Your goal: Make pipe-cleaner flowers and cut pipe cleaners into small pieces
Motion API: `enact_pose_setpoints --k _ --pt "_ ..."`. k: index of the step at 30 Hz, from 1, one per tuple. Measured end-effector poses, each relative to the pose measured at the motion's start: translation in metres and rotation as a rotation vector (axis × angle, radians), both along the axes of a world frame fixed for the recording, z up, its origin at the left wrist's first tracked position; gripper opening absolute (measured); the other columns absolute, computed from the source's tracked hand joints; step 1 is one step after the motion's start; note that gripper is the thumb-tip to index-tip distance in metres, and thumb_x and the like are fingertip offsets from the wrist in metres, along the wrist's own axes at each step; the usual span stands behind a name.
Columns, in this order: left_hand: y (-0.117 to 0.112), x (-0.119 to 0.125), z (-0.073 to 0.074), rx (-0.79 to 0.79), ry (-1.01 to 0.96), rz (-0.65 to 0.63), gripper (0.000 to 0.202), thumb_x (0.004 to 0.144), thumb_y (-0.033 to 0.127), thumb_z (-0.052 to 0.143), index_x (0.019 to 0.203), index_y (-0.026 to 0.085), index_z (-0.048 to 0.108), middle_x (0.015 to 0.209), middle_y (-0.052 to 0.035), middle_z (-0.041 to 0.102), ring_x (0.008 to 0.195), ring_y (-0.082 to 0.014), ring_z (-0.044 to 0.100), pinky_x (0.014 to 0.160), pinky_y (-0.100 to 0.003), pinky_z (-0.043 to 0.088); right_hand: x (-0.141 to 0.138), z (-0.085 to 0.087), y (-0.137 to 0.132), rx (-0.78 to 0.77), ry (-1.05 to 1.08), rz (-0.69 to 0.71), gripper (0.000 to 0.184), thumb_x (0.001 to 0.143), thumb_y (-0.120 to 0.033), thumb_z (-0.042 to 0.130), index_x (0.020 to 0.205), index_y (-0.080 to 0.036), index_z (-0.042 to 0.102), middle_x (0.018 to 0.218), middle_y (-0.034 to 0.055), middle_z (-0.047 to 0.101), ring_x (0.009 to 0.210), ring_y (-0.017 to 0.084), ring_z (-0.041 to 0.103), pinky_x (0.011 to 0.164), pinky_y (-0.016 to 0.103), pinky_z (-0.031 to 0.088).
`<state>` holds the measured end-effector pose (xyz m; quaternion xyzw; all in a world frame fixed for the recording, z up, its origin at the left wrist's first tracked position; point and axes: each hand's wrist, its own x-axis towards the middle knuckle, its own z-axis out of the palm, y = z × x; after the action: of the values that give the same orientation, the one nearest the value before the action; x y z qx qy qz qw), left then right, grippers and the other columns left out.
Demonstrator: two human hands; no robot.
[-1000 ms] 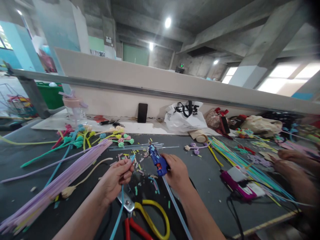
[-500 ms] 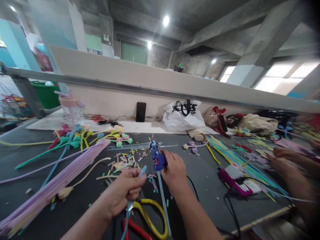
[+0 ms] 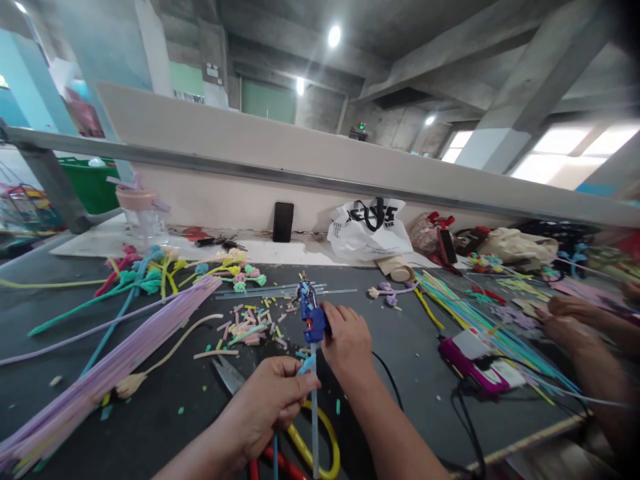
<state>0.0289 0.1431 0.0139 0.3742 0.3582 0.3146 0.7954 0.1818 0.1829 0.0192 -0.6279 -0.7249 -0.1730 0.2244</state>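
Note:
My right hand (image 3: 346,337) is wrapped round a blue glue gun (image 3: 313,323), whose nozzle points away from me. A long translucent glue stick (image 3: 315,427) runs out of its back end toward me. In my left hand (image 3: 273,400) a light blue pipe cleaner (image 3: 307,364) is pinched between thumb and fingers, close to the glue stick; whether they touch I cannot tell. Its stem (image 3: 275,457) hangs below the hand. Under the left hand lie scissors (image 3: 330,443) with yellow and red handles, partly covered.
Cut pipe cleaner bits (image 3: 250,327) lie beyond my left hand. A lilac pipe cleaner bundle (image 3: 150,340) is at left, near finished-looking fuzzy flowers (image 3: 150,277). A magenta power strip (image 3: 470,367) with cords sits at right. A phone (image 3: 283,222) leans at the back. Another person's hands (image 3: 570,327) work at far right.
My left hand has moved right and slightly down with the light blue pipe cleaner, up to the glue stick, uncovering the scissor blades. My right hand stays nearly still on the glue gun.

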Motion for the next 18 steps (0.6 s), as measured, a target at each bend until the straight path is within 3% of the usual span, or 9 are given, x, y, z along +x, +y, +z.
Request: enact_pose_setpoints --k 6,12,18 --pt "0.0 0.0 0.0 0.012 -0.029 -0.016 0.03 0.064 0.036 0.069 0.063 0.014 0.048 0.046 0.0097 0.033 0.034 0.001 0.018 0.038 -0.02 0.006 -0.004 0.001 -0.002 -0.023 -0.031 0.003 0.032 0.071 -0.011 0.05 0.1 -0.021 0.058 0.082 0.005 0.062 0.078 0.021 0.051 0.071 0.032 0.032" --pt "0.01 -0.015 -0.003 0.119 -0.038 -0.148 0.031 0.074 0.043 0.059 0.072 0.012 0.054 0.054 0.0053 0.043 0.035 0.0001 0.023 0.038 -0.02 0.01 0.006 -0.007 0.006 -0.009 0.124 0.043 0.036 0.067 -0.01 0.049 0.101 -0.017 0.059 0.087 0.0079 0.065 0.083 0.022 0.056 0.075 0.032 0.038" --pt "0.027 -0.034 0.002 0.186 -0.034 0.182 0.028 0.078 0.041 0.055 0.077 0.013 0.055 0.063 0.0036 0.045 0.042 -0.0004 0.027 0.039 -0.017 0.012 0.017 -0.008 0.012 -0.084 0.73 0.127 0.027 0.07 -0.032 0.056 0.09 -0.015 0.064 0.078 0.006 0.068 0.069 0.021 0.062 0.065 0.029 0.047"
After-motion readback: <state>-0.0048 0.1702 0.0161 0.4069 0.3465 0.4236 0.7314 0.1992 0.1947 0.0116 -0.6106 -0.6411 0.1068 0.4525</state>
